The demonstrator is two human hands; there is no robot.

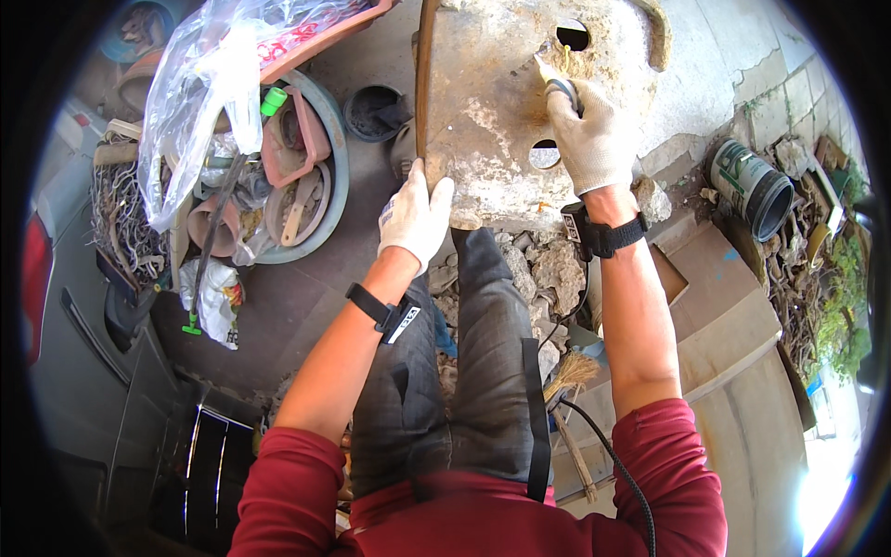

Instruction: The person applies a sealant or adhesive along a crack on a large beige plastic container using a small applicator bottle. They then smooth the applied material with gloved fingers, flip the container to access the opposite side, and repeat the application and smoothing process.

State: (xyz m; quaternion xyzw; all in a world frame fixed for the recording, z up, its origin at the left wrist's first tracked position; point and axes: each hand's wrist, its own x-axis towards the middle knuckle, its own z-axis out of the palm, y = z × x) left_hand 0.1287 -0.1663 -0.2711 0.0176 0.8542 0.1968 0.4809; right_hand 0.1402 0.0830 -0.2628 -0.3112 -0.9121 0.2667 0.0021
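Note:
A worn, dirt-stained board or panel (487,125) with round holes and a curved raised piece at its upper right lies before me. My left hand (418,212), in a white knit glove, rests against the panel's lower left corner, fingertips at its edge. In my gloved right hand (592,132) is a small pointed tool (548,71) with a pale tip, its tip over the panel's surface near the upper hole. What kind of tool it is cannot be told. A yellowish strand (567,59) lies beside the tip.
Broken rubble (553,268) lies below the panel around my legs. At left stand a large round tub (339,167) of pots, a clear plastic bag (188,104) and a black bucket (374,115). A paint bucket (752,188), cardboard (724,299) and a straw brush (572,372) are at right.

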